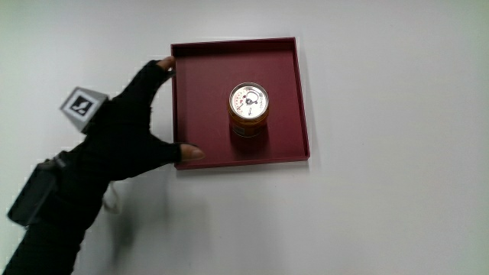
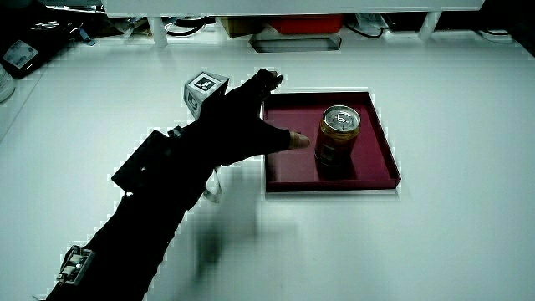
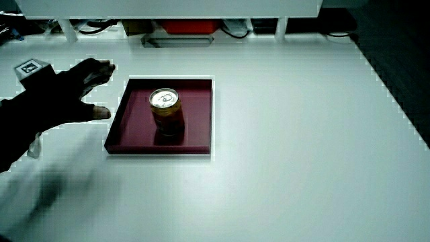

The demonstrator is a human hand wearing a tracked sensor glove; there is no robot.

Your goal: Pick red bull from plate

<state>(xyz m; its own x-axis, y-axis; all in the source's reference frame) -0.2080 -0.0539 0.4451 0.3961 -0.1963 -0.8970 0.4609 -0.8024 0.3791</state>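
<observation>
Standing on plate: unreadable can.

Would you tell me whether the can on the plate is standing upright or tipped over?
Upright: the can shows its round top from above, and stands tall on the red plate in both side views.

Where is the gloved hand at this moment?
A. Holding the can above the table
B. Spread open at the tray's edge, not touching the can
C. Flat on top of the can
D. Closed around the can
B. The hand is spread open beside the tray, fingertips at its rim, while the can stands upright and untouched inside the tray.
</observation>
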